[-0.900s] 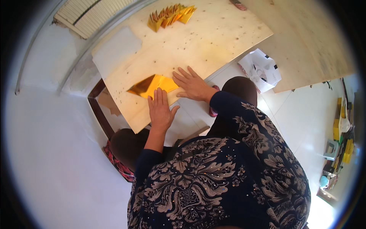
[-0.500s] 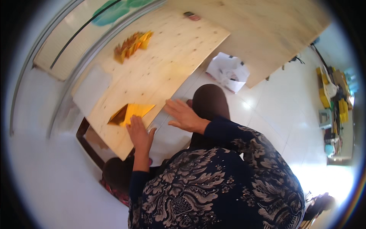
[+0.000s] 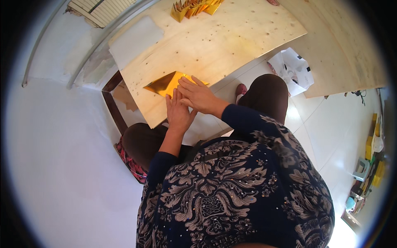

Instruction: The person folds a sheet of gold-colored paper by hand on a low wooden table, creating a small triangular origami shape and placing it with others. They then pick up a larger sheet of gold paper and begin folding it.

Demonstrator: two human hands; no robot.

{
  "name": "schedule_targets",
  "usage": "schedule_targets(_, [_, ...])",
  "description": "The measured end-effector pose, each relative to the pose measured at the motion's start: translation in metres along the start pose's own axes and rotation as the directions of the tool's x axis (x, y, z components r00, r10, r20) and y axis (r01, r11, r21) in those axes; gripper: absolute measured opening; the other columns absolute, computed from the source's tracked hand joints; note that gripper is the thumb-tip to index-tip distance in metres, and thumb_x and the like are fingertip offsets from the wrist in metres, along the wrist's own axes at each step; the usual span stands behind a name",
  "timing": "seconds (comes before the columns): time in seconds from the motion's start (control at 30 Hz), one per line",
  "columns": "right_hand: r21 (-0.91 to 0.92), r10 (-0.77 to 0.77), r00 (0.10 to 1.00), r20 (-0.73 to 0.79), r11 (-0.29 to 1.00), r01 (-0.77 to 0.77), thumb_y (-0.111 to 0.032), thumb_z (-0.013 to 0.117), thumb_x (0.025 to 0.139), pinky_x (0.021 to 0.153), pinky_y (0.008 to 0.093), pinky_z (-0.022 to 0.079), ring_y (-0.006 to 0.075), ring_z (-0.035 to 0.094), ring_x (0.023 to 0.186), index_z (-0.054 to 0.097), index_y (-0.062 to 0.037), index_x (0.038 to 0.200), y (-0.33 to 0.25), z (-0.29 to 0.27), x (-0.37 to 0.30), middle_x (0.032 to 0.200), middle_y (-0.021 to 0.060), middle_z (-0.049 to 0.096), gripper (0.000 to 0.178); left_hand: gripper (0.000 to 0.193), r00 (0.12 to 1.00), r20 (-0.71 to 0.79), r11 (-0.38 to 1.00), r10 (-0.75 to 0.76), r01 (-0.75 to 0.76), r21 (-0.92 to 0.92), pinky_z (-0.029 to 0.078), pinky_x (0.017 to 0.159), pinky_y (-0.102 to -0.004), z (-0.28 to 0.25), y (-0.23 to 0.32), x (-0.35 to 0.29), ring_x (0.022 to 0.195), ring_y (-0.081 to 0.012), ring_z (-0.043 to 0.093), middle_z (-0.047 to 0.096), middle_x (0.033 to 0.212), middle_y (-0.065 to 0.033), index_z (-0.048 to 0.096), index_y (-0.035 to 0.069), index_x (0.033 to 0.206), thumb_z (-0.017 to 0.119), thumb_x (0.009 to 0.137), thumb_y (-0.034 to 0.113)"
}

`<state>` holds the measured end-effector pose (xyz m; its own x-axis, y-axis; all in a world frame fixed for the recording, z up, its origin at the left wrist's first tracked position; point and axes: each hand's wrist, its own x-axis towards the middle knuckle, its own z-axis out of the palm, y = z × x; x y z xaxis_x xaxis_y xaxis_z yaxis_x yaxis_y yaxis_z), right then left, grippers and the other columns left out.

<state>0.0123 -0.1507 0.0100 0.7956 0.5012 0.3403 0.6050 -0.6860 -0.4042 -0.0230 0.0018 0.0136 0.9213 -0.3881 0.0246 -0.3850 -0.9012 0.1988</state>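
A folded piece of shiny gold paper (image 3: pixel 167 84), with pointed ends and a raised fold, lies near the close edge of the wooden table (image 3: pixel 198 53). My left hand (image 3: pixel 178 112) has its fingers stretched out, the tips at the near edge of the paper. Laid flat over the paper's right part is my right hand (image 3: pixel 202 97), fingers extended, its lower side overlapping the left fingertips. Part of the paper is hidden beneath the right hand.
A row of folded gold paper pieces (image 3: pixel 194 10) stands at the table's far side. A whitish patch (image 3: pixel 138 38) covers the left corner. Another wooden board (image 3: pixel 343 53) is on the right, with a white plastic bag (image 3: pixel 289 68) beside it. My knee (image 3: pixel 266 97) is by the edge.
My right hand has come leftward from beside the table edge onto the gold paper. My left hand remains at its near edge. The whole view has shifted and turned.
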Motion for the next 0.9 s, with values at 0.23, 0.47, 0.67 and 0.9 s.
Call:
schedule_targets(0.23, [-0.166,-0.051,0.996,0.077,0.984,0.064,-0.043,0.048,0.095,0.117,0.0471,0.02,0.0279,0.034,0.141,0.051,-0.0008,0.134,0.021,0.012,0.004,0.145,0.017,0.045,0.057,0.079,0.997,-0.08,1.0,0.001,0.001,0.029,0.012,0.117,-0.0563,0.002,-0.013,-0.007,0.143,-0.0282,0.03,0.037,0.151,-0.0161,0.042,0.002,0.141,0.072,0.08,0.042])
schedule_targets(0.47, [-0.189,-0.055,0.996,0.075,0.98,0.068,-0.047,0.055,0.091,0.116,0.0485,0.021,0.0284,0.032,0.142,0.049,0.0012,0.135,0.016,0.006,0.002,0.147,0.0171,0.043,0.065,0.086,0.994,-0.078,0.99,-0.072,0.081,0.116,0.007,0.117,-0.0558,-0.004,-0.025,-0.036,0.145,-0.0264,0.027,0.034,0.154,-0.013,0.037,0.002,0.145,0.068,0.081,0.049])
schedule_targets(0.67, [-0.096,-0.097,0.989,0.114,0.99,0.108,-0.057,0.061,0.083,0.118,0.0498,0.015,0.0301,0.029,0.144,0.045,0.0029,0.139,0.021,0.006,0.0,0.149,0.0205,0.039,0.084,0.086,0.999,-0.01,0.998,-0.042,0.042,0.037,0.007,0.117,-0.0565,-0.016,-0.013,-0.023,0.146,-0.0323,0.023,0.031,0.154,-0.0186,0.035,-0.001,0.145,0.066,0.083,0.049])
schedule_targets(0.9, [-0.149,-0.096,0.979,0.182,0.981,0.124,-0.052,0.069,0.077,0.119,0.0494,0.014,0.0286,0.025,0.146,0.042,0.0018,0.142,0.021,-0.004,-0.001,0.152,0.0183,0.034,0.089,0.083,1.0,-0.013,1.0,0.024,-0.023,0.009,0.01,0.117,-0.0554,-0.005,0.0,-0.008,0.145,-0.0309,0.025,0.034,0.153,-0.0175,0.036,0.0,0.145,0.066,0.084,0.048])
